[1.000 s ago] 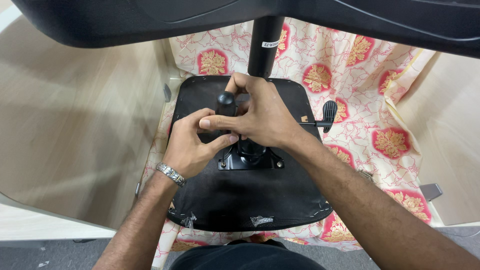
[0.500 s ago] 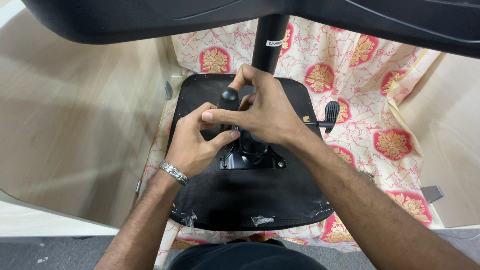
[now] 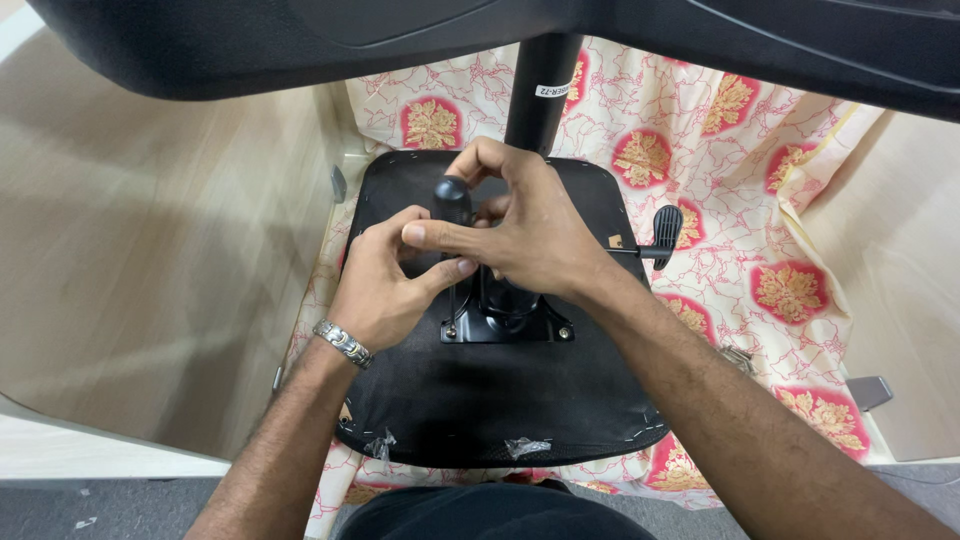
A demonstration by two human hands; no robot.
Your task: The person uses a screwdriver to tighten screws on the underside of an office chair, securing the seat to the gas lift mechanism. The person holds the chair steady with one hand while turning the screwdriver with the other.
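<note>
Head view: your left hand and right hand both close around a black plastic-handled tool — steadying it upright over the black metal mechanism plate, bolted to an upturned black fabric-covered seat base on patterned cloth.

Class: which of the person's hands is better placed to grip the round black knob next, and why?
Left, probably. The left hand has its fingers beside the black knob, while the right hand drapes over the metal mechanism behind it.
</note>
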